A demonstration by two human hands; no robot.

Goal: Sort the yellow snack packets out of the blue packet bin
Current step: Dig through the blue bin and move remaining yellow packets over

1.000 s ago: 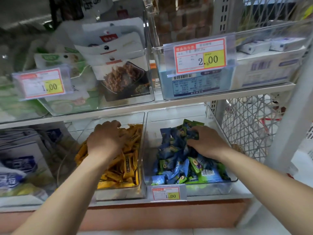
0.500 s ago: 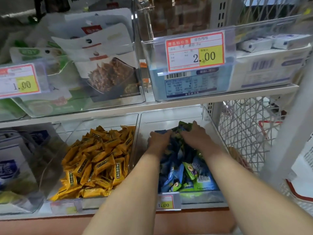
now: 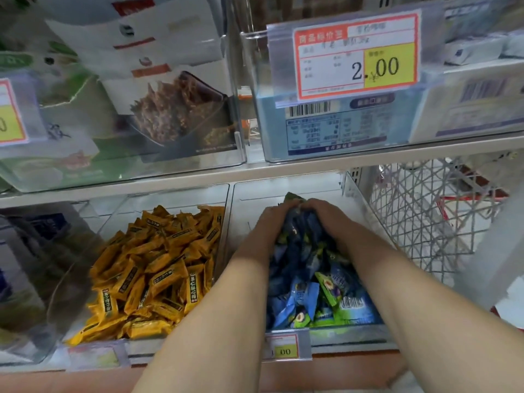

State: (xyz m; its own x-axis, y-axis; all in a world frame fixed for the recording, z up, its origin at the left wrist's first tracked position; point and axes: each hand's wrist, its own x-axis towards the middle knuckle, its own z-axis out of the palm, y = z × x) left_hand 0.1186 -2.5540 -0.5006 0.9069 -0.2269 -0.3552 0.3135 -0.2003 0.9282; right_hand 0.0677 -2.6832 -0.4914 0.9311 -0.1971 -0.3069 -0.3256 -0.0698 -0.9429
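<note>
A clear bin [image 3: 350,333] on the lower shelf holds a heap of blue and green snack packets [image 3: 302,282]. Both my hands are deep in this bin, one on each side of the heap. My left hand [image 3: 268,224] and my right hand [image 3: 326,218] cup the blue packets between them, and the fingertips meet over the back of the pile. I see no yellow packet among the blue ones. The neighbouring clear bin [image 3: 173,195] to the left is full of yellow snack packets [image 3: 154,268].
A white shelf board [image 3: 283,166] hangs low over both bins and carries clear bins of larger snack bags and boxes. A wire basket [image 3: 425,219] stands to the right. A price tag [image 3: 283,348] is clipped to the blue bin's front.
My left hand left the yellow bin and joined my right hand in the blue bin. Both hands then closed in round the blue packets, and the view moved closer.
</note>
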